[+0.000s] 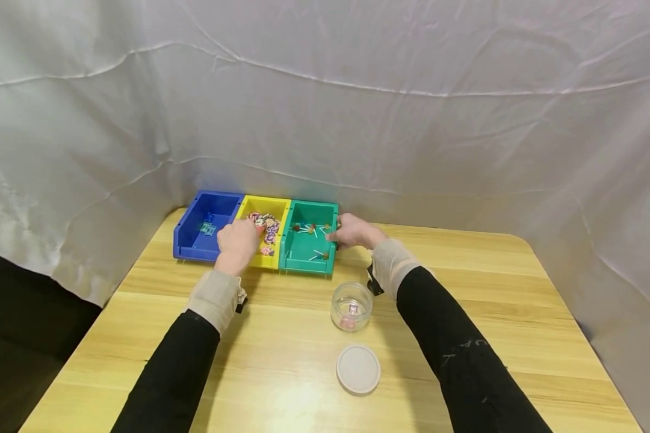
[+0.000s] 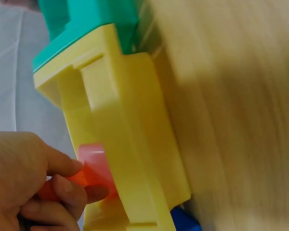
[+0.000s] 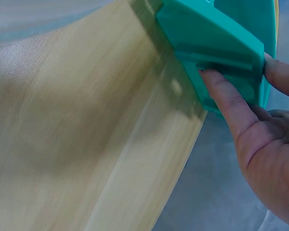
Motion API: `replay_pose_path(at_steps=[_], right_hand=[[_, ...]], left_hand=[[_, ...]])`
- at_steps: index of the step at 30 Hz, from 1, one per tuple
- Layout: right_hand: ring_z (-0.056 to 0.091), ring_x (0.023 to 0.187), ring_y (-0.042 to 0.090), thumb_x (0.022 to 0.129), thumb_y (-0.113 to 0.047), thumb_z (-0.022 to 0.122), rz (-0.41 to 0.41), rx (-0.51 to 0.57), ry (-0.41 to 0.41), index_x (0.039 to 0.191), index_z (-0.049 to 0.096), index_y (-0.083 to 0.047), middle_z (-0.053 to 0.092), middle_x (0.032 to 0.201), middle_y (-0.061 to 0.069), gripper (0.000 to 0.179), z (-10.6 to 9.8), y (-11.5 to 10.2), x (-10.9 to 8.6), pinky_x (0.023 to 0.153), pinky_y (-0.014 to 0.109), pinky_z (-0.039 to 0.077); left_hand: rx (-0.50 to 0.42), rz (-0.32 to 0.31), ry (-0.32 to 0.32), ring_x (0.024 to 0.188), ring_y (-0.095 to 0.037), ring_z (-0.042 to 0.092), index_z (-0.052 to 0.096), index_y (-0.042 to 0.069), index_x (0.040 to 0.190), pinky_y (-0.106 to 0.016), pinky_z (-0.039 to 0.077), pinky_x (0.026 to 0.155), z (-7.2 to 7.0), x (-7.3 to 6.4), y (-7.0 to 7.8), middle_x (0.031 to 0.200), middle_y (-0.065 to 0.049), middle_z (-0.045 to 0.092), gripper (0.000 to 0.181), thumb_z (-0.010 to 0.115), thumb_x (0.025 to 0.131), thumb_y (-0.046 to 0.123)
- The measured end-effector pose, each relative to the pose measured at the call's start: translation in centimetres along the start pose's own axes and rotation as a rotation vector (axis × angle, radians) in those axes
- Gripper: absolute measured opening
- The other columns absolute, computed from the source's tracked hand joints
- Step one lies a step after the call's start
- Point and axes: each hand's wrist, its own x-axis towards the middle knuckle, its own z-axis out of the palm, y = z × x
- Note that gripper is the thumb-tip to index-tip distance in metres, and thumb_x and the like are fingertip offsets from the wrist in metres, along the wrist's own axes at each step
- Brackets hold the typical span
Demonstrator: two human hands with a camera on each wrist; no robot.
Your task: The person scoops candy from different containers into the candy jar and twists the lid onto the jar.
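My left hand (image 1: 237, 243) is over the yellow bin (image 1: 261, 262), pinching a translucent red tool, perhaps a scoop (image 2: 97, 166), whose far end dips inside the bin. Swirl-patterned candies (image 1: 271, 233) lie in that bin. At the right, my right hand (image 1: 354, 231) grips the side wall of the green bin (image 1: 306, 265), thumb at the rim and fingers against the outside. Small lollipops (image 1: 311, 229) with white sticks are scattered in the green bin. The left wrist view does not show the candies; the bin wall hides them.
A blue bin (image 1: 195, 253) with clear light-blue pieces (image 1: 208, 228) adjoins the yellow one. Nearer on the wooden table (image 1: 281, 337) stand a clear open jar (image 1: 352, 307) holding pink pieces and a round white lid (image 1: 358, 369). Grey cloth (image 1: 357, 138) hangs behind.
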Motion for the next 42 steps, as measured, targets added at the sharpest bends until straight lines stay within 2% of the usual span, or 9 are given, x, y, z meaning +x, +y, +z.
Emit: replay_pose_path(at_steps=[5, 9, 14, 16, 20, 24, 29, 32, 42], right_hand=[[0.071, 0.098, 0.028, 0.104, -0.010, 0.062, 0.007, 0.005, 0.001, 0.159, 0.024, 0.010, 0.062, 0.129, 0.028, 0.070, -0.1, 0.1, -0.2, 0.098, 0.043, 0.056], [0.072, 0.099, 0.030, 0.104, -0.010, 0.062, 0.012, 0.003, 0.007, 0.160, 0.016, 0.010, 0.062, 0.130, 0.029, 0.076, -0.3, 0.1, -0.4, 0.098, 0.042, 0.056], [0.072, 0.097, 0.030, 0.104, -0.010, 0.062, 0.003, -0.015, 0.006, 0.159, 0.020, 0.011, 0.064, 0.123, 0.028, 0.072, -0.5, 0.3, -0.5, 0.097, 0.041, 0.057], [0.071, 0.097, 0.030, 0.104, -0.010, 0.062, 0.000, -0.021, 0.013, 0.158, 0.025, 0.012, 0.065, 0.121, 0.028, 0.069, -0.5, 0.3, -0.5, 0.096, 0.042, 0.057], [0.071, 0.101, 0.031, 0.104, -0.009, 0.062, 0.002, 0.007, 0.006, 0.158, 0.024, 0.011, 0.063, 0.127, 0.029, 0.069, -0.5, 0.4, -0.4, 0.097, 0.042, 0.057], [0.071, 0.104, 0.032, 0.104, -0.009, 0.062, 0.004, 0.036, -0.013, 0.160, 0.015, 0.011, 0.060, 0.135, 0.031, 0.076, 0.0, 0.6, -0.3, 0.096, 0.041, 0.057], [0.071, 0.104, 0.032, 0.104, -0.009, 0.063, -0.006, 0.016, -0.011, 0.160, 0.014, 0.011, 0.059, 0.136, 0.032, 0.077, 0.0, 0.5, -0.4, 0.095, 0.040, 0.057], [0.070, 0.109, 0.034, 0.104, -0.009, 0.062, -0.003, 0.025, -0.018, 0.161, 0.012, 0.010, 0.057, 0.140, 0.032, 0.078, -0.2, 0.3, -0.6, 0.098, 0.041, 0.056], [0.068, 0.114, 0.035, 0.105, -0.009, 0.061, 0.007, 0.067, -0.012, 0.162, 0.009, 0.008, 0.051, 0.147, 0.033, 0.078, -0.8, 0.7, -0.6, 0.100, 0.042, 0.054]], left_hand=[[-0.023, 0.009, 0.004, 0.093, -0.046, 0.071, 0.073, -0.007, 0.100, -0.057, 0.057, 0.075, 0.4, 0.1, 0.3, 0.101, -0.028, 0.073, 0.051, 0.057, 0.106, 0.041], [-0.053, -0.003, -0.026, 0.100, -0.045, 0.070, 0.067, -0.010, 0.109, -0.057, 0.057, 0.082, 0.5, 0.1, 0.8, 0.106, -0.026, 0.072, 0.051, 0.052, 0.109, 0.039], [-0.073, -0.023, -0.038, 0.100, -0.046, 0.069, 0.056, -0.014, 0.121, -0.059, 0.056, 0.086, 1.2, -0.3, 1.1, 0.104, -0.028, 0.070, 0.052, 0.046, 0.111, 0.036], [-0.071, -0.016, -0.030, 0.096, -0.047, 0.070, 0.051, -0.017, 0.125, -0.059, 0.057, 0.083, 1.7, -0.5, 1.1, 0.102, -0.030, 0.070, 0.048, 0.045, 0.111, 0.028], [-0.074, -0.011, -0.006, 0.092, -0.048, 0.071, 0.045, -0.018, 0.127, -0.060, 0.057, 0.080, 2.9, -0.9, 0.8, 0.098, -0.031, 0.070, 0.037, 0.041, 0.107, 0.012], [-0.054, 0.014, 0.022, 0.088, -0.048, 0.072, 0.045, -0.019, 0.127, -0.058, 0.059, 0.075, 3.6, -1.3, 0.6, 0.095, -0.031, 0.071, 0.035, 0.038, 0.107, 0.009], [-0.005, 0.044, 0.035, 0.083, -0.044, 0.073, 0.045, -0.024, 0.132, -0.054, 0.060, 0.069, 3.2, -0.8, 0.8, 0.093, -0.030, 0.072, 0.043, 0.039, 0.110, 0.013], [-0.031, 0.016, 0.028, 0.086, -0.043, 0.073, 0.045, -0.021, 0.133, -0.054, 0.060, 0.072, 2.9, -0.4, 1.1, 0.095, -0.030, 0.072, 0.046, 0.040, 0.112, 0.019], [-0.061, -0.044, -0.038, 0.097, -0.045, 0.071, 0.053, -0.016, 0.127, -0.058, 0.057, 0.081, 3.7, 0.1, 1.0, 0.104, -0.029, 0.071, 0.038, 0.037, 0.107, 0.012]])
